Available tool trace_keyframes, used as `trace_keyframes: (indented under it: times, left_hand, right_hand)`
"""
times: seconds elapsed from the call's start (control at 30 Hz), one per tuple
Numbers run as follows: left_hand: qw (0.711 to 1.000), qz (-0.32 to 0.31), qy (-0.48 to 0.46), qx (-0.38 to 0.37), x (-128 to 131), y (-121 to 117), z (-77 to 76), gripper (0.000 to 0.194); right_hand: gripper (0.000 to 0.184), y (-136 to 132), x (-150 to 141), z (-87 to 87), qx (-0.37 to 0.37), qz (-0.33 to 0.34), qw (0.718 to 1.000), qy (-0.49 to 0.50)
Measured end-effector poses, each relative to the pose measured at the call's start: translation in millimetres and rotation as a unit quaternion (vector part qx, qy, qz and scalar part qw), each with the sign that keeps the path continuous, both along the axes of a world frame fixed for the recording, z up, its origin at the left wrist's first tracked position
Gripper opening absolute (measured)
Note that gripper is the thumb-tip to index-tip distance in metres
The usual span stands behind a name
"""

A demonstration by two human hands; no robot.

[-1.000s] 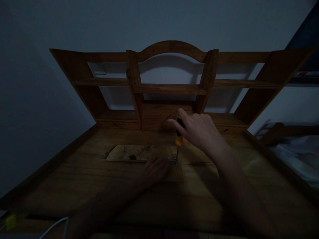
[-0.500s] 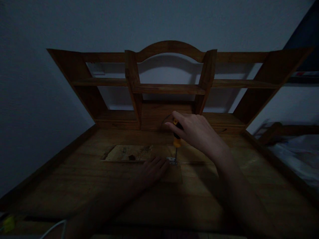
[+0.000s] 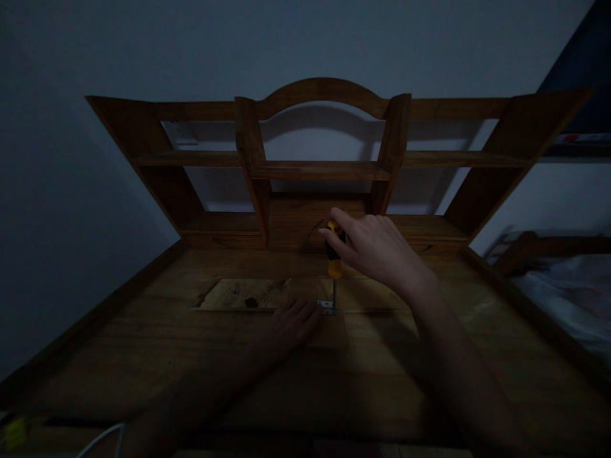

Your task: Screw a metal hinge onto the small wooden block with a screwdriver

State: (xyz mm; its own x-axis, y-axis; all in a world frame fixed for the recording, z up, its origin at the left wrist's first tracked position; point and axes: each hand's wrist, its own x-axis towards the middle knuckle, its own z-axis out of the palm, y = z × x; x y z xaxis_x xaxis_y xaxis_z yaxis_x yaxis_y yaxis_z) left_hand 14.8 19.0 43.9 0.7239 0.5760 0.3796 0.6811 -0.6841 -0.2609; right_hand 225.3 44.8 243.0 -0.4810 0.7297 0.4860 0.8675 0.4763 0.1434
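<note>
Right hand (image 3: 377, 245) grips the screwdriver (image 3: 335, 270) upright at the metal fitting (image 3: 326, 308), in from the desk's (image 3: 119, 356) back edge; tilting could make it slip toward the left hand (image 3: 296, 321), lying flat alongside.

Dim, bluish light; soft shadows on desktop (image 3: 143, 346); foreground darkest; edges stretched.

Your right grip (image 3: 373, 245) curls closed, forearm slanting over the desk's (image 3: 506, 337) near edge; your left grip (image 3: 296, 320) lies palm down.
</note>
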Motion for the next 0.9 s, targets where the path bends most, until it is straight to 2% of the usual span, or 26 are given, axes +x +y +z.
trace_keyframes:
  times: [0.2,0.4,0.53,0.63,0.73,0.9]
  left_hand:
    - [1.0,-0.002,0.006,-0.011,-0.1,0.1,1.6,0.032]
    - [1.0,-0.004,0.005,-0.007,-2.7,1.6,-6.4,0.032]
    - [1.0,-0.005,-0.002,-0.006,-4.5,1.1,-10.1,0.032]
    - [1.0,-0.009,-0.002,-0.013,-5.5,-0.2,-9.3,0.034]
    - [1.0,-0.008,0.001,-0.025,-6.1,-0.2,-8.4,0.034]
    - [0.999,-0.026,0.0,-0.02,-5.8,1.7,-7.1,0.033]
  right_hand:
    - [0.042,3.2,-0.7,-0.7,0.001,-0.031,0.999,-0.006]
    - [0.046,4.7,-0.3,-3.4,0.012,-0.016,1.0,0.005]
    - [0.055,9.0,1.2,-4.1,0.004,-0.018,1.0,0.024]
    - [0.049,12.5,2.0,-4.2,-0.01,-0.027,0.999,0.033]
    - [0.035,14.5,2.3,-4.6,-0.035,0.008,0.998,0.054]
    - [0.032,17.0,1.2,-5.7,-0.065,0.106,0.986,0.113]
